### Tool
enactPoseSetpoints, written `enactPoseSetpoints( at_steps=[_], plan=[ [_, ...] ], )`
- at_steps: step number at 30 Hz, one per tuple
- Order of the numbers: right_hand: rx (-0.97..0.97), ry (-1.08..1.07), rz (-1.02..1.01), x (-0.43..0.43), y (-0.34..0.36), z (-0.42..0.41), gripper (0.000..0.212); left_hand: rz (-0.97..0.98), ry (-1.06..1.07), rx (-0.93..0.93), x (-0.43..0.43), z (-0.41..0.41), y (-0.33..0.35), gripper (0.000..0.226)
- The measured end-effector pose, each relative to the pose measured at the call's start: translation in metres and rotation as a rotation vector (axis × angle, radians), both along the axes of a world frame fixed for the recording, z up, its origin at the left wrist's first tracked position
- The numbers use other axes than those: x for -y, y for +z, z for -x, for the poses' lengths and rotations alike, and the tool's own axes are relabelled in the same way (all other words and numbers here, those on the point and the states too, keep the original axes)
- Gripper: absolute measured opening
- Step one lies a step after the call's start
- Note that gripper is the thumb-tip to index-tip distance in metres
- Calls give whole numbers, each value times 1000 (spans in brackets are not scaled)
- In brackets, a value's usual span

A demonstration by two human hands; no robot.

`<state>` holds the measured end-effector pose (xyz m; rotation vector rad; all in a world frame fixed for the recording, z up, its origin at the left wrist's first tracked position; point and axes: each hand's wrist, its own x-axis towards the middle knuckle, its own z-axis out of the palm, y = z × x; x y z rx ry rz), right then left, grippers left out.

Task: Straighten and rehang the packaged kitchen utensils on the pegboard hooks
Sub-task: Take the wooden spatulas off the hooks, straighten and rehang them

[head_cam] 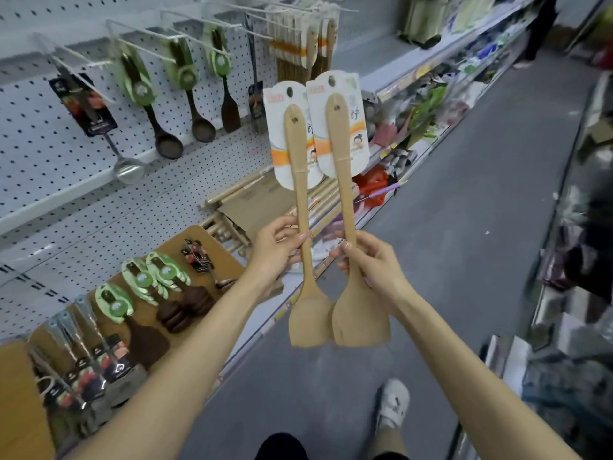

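The left spatula and the right spatula that you hold are of pale bare wood, smooth and matt. Their backing cards are white printed paper with a light gloss. The pegboard looks like matt painted metal. The ladle is shiny metal, the dark spoons dull brown wood, and the sheet plain cardboard.

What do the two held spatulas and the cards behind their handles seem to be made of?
The left spatula and right spatula look like pale matte wood or bamboo: even tan, no shine. The left card and right card seem printed cardboard, white with orange bands, perhaps glossy.
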<state>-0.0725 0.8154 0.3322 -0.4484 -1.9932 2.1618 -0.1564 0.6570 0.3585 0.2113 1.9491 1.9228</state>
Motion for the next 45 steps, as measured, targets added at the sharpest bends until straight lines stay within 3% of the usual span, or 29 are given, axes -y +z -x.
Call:
enactPoseSetpoints(
  at_steps=[10,18,38,45],
  plan=[
    [-48,51,-42,-185,5,95,24,-30,183,41,-174,62,-9,11],
    [32,51,2,-309,18,165,22,0,350,72,-281,103,-10,8],
    [71,82,-43,-444,15,459,24,25,537,66,-404,362,-32,7],
    [114,99,13,-461,-8,513,24,52,559,81,-422,401,-32,9]
  ],
)
